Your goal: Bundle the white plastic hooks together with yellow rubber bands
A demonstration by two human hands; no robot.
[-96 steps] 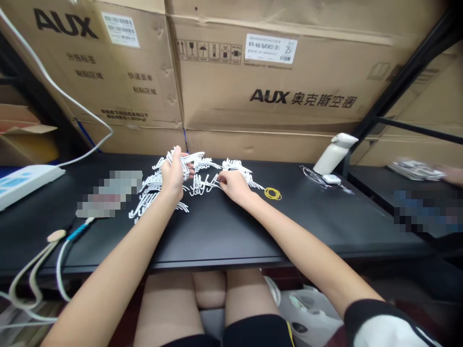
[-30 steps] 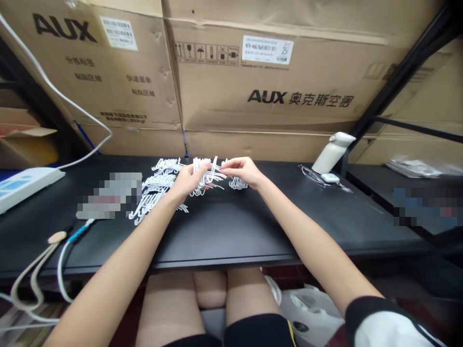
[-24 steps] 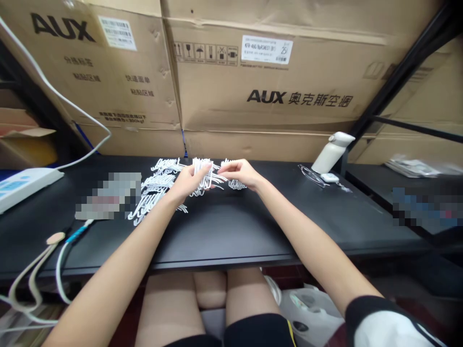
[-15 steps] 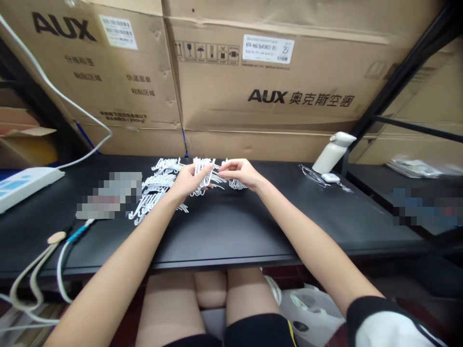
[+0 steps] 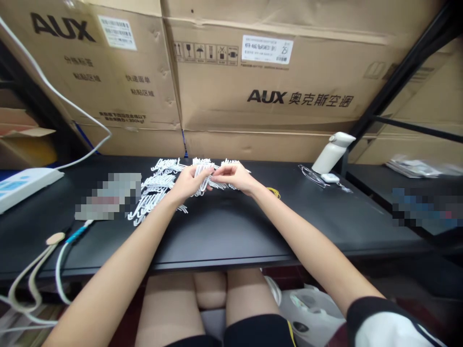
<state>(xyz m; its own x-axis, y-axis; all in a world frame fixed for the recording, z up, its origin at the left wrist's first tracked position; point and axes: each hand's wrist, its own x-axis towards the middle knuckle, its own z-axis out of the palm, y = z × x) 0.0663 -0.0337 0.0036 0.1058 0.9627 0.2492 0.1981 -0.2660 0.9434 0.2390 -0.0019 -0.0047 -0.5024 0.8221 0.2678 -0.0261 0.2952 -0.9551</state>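
Just left of the frame's centre, the left hand is curled snugly round a bunch of white hooks, stems running rightward towards the right hand, whose fingertips crowd in right beside it, though whether they pinch a hook is impossible to tell.

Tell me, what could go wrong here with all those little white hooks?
Two or three things, perhaps. The left hand holds several thin white hooks at once, so some might slip or tangle. The left arm passes close to a pile of hooks, and might brush it out of line. The yellow bands are partly hidden behind the right arm, so they could get nudged.
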